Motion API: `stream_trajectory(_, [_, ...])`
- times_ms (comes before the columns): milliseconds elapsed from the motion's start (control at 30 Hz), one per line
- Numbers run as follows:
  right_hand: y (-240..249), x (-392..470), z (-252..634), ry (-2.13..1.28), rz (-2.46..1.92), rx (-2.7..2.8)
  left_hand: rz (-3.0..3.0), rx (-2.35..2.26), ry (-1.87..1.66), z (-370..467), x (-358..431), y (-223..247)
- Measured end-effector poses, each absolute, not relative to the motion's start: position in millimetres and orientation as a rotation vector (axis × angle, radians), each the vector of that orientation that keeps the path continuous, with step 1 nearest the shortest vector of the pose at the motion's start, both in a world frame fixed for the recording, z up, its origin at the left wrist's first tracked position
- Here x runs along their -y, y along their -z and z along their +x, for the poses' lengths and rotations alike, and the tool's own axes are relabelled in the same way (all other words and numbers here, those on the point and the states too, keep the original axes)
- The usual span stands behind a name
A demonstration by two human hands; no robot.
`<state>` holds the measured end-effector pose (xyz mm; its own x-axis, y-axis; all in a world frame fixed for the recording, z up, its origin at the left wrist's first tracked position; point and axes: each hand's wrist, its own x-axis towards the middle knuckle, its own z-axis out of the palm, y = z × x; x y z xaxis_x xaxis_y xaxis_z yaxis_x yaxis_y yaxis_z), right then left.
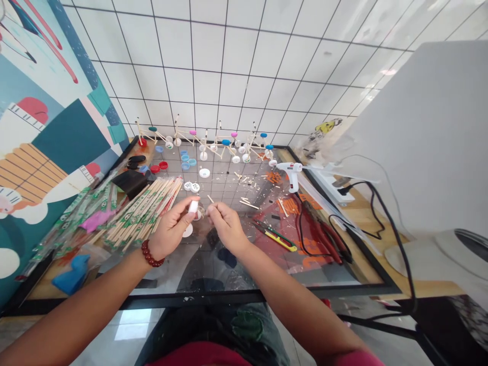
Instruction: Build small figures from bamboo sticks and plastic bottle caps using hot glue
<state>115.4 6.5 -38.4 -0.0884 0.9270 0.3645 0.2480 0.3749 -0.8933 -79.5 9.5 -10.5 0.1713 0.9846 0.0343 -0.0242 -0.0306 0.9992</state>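
White piece and wooden stick, hand-held
White piece pinched in left hand; wooden stick pinched in right hand, at three o'clock from it; glue gun laid at two o'clock on table

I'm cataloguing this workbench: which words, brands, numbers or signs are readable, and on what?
No text can be read.
Wrapped sticks: green print, too small and blurred.
Pair of white discs: dark marks, too small to tell whether they are writing.
Glue gun: small mark, unreadable.
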Motion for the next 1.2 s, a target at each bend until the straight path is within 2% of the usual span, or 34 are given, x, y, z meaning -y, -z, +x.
stream_trajectory(200, [47.0, -10.5, 106.9, -1.000, -0.930, 1.536, 1.508, -1.066, -1.088, -79.0, -15.3, 14.7])
stream_trajectory(533, [41.0, -12.4, 114.4, -0.940, -0.941, 1.602, 1.547, -1.064, -1.051, -82.5, -22.5, 20.2])
stream_trajectory(633, [39.9, -14.3, 118.2, -0.850, -1.004, 1.681, 1.603, -1.080, -1.058, -81.2, -20.0, 15.0])
stream_trajectory(767, [39.4, -13.4, 121.0, -0.509, -1.050, 1.877, 1.654, -1.063, -1.056, -77.9, -15.6, 6.6])
stream_trajectory(900, [39.7, -12.1, 118.5, -0.230, -1.095, 1.977, 1.630, -0.986, -0.904, -77.2, -17.1, 11.7])
stream_trajectory(1033, [42.1, -19.0, 121.1, -0.211, -1.139, 1.893, 1.405, -0.891, -0.850, -77.5, -20.6, 21.5])
stream_trajectory(1200, [42.1, -29.3, 135.0, -0.372, -1.125, 1.705, 1.175, -0.863, -0.826, -73.9, -18.6, 13.5])
